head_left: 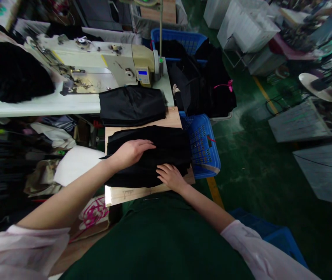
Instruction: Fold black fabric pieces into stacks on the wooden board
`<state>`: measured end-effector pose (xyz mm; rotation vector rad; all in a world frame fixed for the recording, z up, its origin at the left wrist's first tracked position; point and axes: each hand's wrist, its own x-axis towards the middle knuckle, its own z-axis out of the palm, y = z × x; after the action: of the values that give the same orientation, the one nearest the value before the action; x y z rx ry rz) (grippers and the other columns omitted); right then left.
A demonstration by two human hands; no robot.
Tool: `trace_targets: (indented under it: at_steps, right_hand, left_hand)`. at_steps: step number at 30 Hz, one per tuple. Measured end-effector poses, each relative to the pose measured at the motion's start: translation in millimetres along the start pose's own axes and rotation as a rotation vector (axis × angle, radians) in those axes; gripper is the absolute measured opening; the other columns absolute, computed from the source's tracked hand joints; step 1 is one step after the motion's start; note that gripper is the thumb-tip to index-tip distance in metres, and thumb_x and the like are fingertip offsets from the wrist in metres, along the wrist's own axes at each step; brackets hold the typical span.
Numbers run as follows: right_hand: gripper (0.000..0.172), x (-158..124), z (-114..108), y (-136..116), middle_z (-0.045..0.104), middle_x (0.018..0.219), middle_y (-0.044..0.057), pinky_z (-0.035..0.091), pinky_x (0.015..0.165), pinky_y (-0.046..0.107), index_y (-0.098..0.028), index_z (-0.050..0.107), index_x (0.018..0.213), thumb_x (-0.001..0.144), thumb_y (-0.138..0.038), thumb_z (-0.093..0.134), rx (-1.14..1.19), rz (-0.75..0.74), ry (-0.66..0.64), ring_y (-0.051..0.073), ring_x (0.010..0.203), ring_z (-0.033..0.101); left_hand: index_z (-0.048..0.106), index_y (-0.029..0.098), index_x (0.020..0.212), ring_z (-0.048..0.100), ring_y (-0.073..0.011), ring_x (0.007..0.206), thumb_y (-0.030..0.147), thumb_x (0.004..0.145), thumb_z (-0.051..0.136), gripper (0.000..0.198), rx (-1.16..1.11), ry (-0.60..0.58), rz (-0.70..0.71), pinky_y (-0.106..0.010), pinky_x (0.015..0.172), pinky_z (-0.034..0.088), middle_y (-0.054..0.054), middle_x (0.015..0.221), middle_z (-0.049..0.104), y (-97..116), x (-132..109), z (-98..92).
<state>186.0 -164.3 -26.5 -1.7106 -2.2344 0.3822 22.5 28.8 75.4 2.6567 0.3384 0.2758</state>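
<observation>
Black fabric pieces (172, 144) lie in a flat stack on a wooden board (145, 192) in front of me. My left hand (132, 151) rests on the upper left part of the stack, its fingers stretched to the right. Near the stack's lower right edge, my right hand (170, 175) lies flat with its fingers extended. Neither hand grips anything that I can see. Just beyond the board's stack is another pile of black fabric (132, 105), with a slight sheen, partly on the sewing table (80, 107).
An industrial sewing machine (96, 58) stands on the table, with a heap of black cloth (11, 74) to its left. Blue plastic baskets (203, 144) stand right of the board. Black bundles (198, 85) sit behind them. A white padded stool (77, 165) is at the left.
</observation>
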Motion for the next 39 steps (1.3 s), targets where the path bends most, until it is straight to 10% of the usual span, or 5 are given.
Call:
trace_targets:
  at_steps: [10,15,20,27,39]
  right_hand:
    - [0.018,11,-7,-1,0.065,0.113,0.008,0.047,0.087,0.035,-0.018,0.068,0.102,0.094,-0.021,0.052,0.118,0.048,0.041,0.020,0.106,0.055]
    - [0.020,19,-14,4,0.068,0.102,0.006,0.048,0.084,0.031,-0.018,0.069,0.100,0.096,-0.019,0.049,0.222,0.120,0.042,0.018,0.096,0.059]
    - [0.021,27,-21,8,0.070,0.097,0.005,0.046,0.081,0.030,-0.020,0.067,0.102,0.097,-0.022,0.047,0.235,0.155,0.068,0.017,0.088,0.061]
    - [0.022,15,-28,0,0.066,0.099,0.008,0.040,0.086,0.036,-0.018,0.066,0.096,0.097,-0.021,0.044,0.064,0.008,0.149,0.020,0.096,0.056]
    - [0.018,17,-10,11,0.064,0.100,0.007,0.047,0.079,0.030,-0.017,0.070,0.099,0.095,-0.023,0.053,0.089,-0.092,-0.041,0.018,0.090,0.055]
  left_hand:
    - [0.058,0.011,0.124,0.058,-0.0299,0.108,0.016,0.088,0.046,0.039,0.261,-0.111,-0.545,-0.044,0.095,0.044,-0.017,0.113,0.062,-80,55,29.1]
    - [0.063,0.016,0.114,0.054,-0.0280,0.111,0.024,0.090,0.049,0.029,0.079,0.167,-0.378,-0.045,0.098,0.040,-0.013,0.116,0.061,-46,29,35.4]
    - [0.069,0.019,0.096,0.062,-0.0196,0.088,0.042,0.083,0.061,0.028,-0.394,-0.164,-0.223,-0.031,0.083,0.049,-0.006,0.094,0.066,-4,-23,55.7]
    - [0.064,0.016,0.092,0.062,-0.0197,0.083,0.041,0.086,0.048,0.030,-0.642,0.027,-0.592,-0.033,0.081,0.048,-0.004,0.087,0.067,-10,-46,85.3]
    - [0.043,0.021,0.081,0.049,-0.0130,0.066,0.027,0.079,0.050,0.010,-0.559,0.241,-0.666,-0.027,0.067,0.043,0.003,0.072,0.049,-3,-48,89.8]
